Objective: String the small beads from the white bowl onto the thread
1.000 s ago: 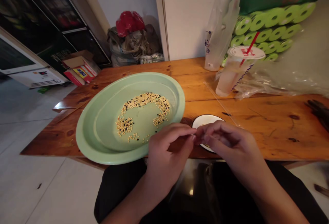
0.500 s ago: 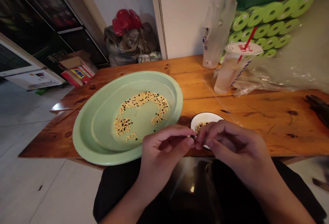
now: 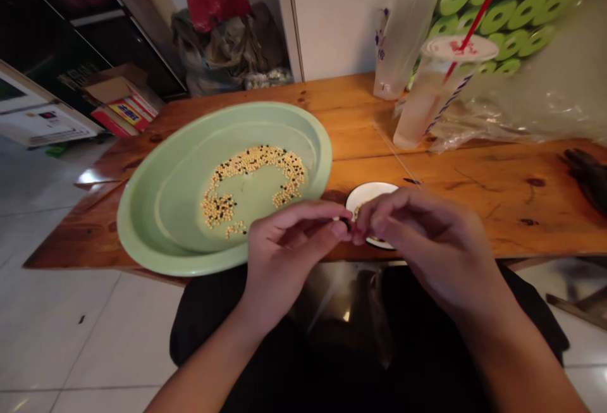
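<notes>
My left hand (image 3: 294,242) is closed in a pinch between thumb and forefinger. At its fingertips is a small dark round thing (image 3: 345,223) that looks like a black bean. My right hand (image 3: 422,236) is closed too, its fingertips meeting those of the left; what they pinch, if anything, is hidden. Just behind the hands is a small white dish (image 3: 370,190) with a dark rim, partly covered, with some yellow beans in it. To the left, a wide green basin (image 3: 161,210) contains a curved spread of small yellow and black beans (image 3: 251,159).
The wooden table (image 3: 351,109) bears a plastic cup (image 3: 422,103) with a red straw and a clear bag. Green-wrapped rolls (image 3: 497,14) are behind them. A dark object (image 3: 585,176) lies at the right. Beyond the table are a cardboard box (image 3: 126,106) and bags (image 3: 227,40).
The view has tilted down a little, so the basin, dish and cup sit higher in the picture. My hands stay together at the fingertips, and the dark bean shows more clearly.
</notes>
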Demonstrator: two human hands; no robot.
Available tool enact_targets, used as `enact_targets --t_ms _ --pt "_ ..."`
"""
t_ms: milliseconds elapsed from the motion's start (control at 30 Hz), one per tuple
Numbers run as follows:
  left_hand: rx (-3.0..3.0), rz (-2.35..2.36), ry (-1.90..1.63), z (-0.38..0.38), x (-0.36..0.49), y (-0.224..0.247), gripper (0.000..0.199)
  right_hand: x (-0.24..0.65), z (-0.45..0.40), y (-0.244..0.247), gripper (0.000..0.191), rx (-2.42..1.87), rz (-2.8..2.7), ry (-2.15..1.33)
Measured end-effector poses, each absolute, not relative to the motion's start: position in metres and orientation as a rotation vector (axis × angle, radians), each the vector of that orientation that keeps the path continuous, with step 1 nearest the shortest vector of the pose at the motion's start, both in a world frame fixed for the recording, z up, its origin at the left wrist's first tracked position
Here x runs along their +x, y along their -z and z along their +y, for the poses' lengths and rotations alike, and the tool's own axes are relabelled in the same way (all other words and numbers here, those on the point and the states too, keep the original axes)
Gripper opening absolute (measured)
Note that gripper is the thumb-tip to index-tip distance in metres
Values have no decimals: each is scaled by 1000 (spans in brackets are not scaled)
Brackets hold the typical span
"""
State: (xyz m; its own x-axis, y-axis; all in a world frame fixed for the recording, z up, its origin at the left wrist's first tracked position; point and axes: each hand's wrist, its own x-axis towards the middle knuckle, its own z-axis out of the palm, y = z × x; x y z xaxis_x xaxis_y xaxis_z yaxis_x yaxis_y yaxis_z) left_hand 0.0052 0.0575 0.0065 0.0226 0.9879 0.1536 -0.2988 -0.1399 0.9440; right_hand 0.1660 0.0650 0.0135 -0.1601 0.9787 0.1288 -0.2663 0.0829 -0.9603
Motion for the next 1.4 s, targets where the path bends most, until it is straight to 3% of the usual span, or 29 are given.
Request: enact_targets --t_ms 300,567,800,1167,1400 --pt "1407 797 -1735 55 19 1 26 159 68 -8 13 -961 -1167 -1390" --pt "1470 812 -1838 60 20 9 18 156 68 -9 17 -973 -1260 -1337" --pt "1590 1009 -1743 56 15 6 16 155 68 -9 23 -1017 -1367 -1311" --pt "1191 935 -1622 60 10 6 20 162 64 -7 12 -964 -1222 -986" --pt "1126 881 -1582 56 8 4 20 159 57 -11 17 -844 -1299 -982"
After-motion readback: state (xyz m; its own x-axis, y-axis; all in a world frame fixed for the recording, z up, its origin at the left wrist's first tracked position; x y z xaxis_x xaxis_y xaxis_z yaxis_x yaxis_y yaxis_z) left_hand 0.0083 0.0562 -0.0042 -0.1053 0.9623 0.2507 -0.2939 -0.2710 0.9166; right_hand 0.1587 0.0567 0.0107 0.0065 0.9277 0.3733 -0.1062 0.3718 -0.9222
